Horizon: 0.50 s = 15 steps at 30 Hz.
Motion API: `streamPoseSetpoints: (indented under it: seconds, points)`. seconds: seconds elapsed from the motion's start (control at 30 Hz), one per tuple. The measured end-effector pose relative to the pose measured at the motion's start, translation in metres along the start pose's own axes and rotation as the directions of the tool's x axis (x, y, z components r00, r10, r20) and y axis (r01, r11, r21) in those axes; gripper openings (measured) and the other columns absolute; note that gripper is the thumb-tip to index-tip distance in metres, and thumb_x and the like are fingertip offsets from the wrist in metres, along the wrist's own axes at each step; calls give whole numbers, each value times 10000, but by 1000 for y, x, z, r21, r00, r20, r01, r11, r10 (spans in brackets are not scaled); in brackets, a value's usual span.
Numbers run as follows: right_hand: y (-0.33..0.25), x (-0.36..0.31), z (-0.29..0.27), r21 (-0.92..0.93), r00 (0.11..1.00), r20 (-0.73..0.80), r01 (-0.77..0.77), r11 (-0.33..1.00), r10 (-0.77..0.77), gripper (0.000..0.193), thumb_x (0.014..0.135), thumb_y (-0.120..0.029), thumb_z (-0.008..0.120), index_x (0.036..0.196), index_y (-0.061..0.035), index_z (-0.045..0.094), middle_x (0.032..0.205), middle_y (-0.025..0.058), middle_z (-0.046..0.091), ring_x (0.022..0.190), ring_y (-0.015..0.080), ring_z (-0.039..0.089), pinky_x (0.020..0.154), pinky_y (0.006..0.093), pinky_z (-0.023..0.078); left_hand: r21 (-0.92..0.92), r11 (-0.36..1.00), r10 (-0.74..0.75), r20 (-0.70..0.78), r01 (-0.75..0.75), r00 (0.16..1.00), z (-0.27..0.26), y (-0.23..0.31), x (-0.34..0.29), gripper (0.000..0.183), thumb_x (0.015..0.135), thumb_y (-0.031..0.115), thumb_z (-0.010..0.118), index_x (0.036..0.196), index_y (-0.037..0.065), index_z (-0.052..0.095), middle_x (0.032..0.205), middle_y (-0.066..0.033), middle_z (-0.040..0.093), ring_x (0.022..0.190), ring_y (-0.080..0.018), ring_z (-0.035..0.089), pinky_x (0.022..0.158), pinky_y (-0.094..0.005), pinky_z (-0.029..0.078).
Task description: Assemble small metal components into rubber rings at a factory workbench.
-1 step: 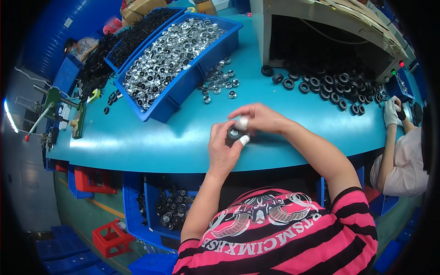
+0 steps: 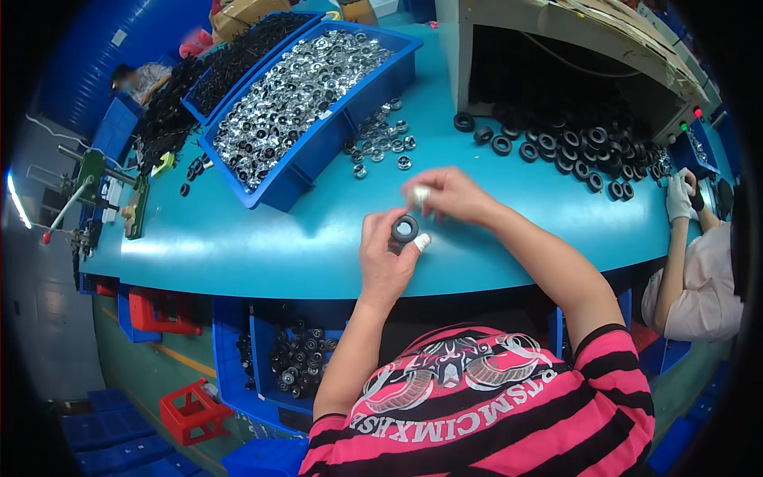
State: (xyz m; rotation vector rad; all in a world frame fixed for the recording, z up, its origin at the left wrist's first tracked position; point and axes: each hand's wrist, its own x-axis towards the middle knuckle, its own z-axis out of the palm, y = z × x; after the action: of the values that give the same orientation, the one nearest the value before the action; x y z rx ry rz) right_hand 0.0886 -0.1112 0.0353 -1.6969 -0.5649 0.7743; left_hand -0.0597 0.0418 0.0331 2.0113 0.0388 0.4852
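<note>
Blk ring (image 2: 405, 238), in L hand (image 2: 383, 264); axis twd cam

You're in a factory assembly workshop: your teal bench (image 2: 238, 250) carries a blue bin (image 2: 280, 181) of shiny parts, heaped black rings (image 2: 594, 182) and a green lever device (image 2: 90, 179), and a gloved co-worker (image 2: 699, 286) works alongside.

Fairly even, cool light is filling the scene, and pale glare is spreading across the turquoise surface (image 2: 238, 254). A tube light (image 2: 17, 205) is glowing at the far left; silvery hubs (image 2: 302, 103) are glinting sharply. The open-fronted cabinet (image 2: 466, 71) is holding deep shadow inside. The right hand (image 2: 451, 196) is blurring at the fingers, while the fisheye lens is bending straight edges and blackening the corners.
</note>
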Motion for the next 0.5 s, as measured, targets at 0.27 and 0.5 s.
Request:
streamPoseSetpoints:
  seconds: [0.27,0.5]
  points:
    - [26,40,4,-794,772,-228,205,573,-594,362,854,-154,745,1213,-150,697,1123,91,616,974,286,631,840,410,535,138,990,44,-57,-36,997,-10,6,-2,505,753,66,855,1220,60,662,1119,-81,464,905,-146,552,672,-251,523]
    - [22,35,-3,-719,858,-180,218,660,-481,346,815,-105,747,1155,-100,685,1020,121,597,912,286,641,820,414,545,-814,477,-226,250,331,941,-15,-23,3,449,995,254,647,1347,-10,556,1171,-128,545,948,-197,565,826,-340,523]
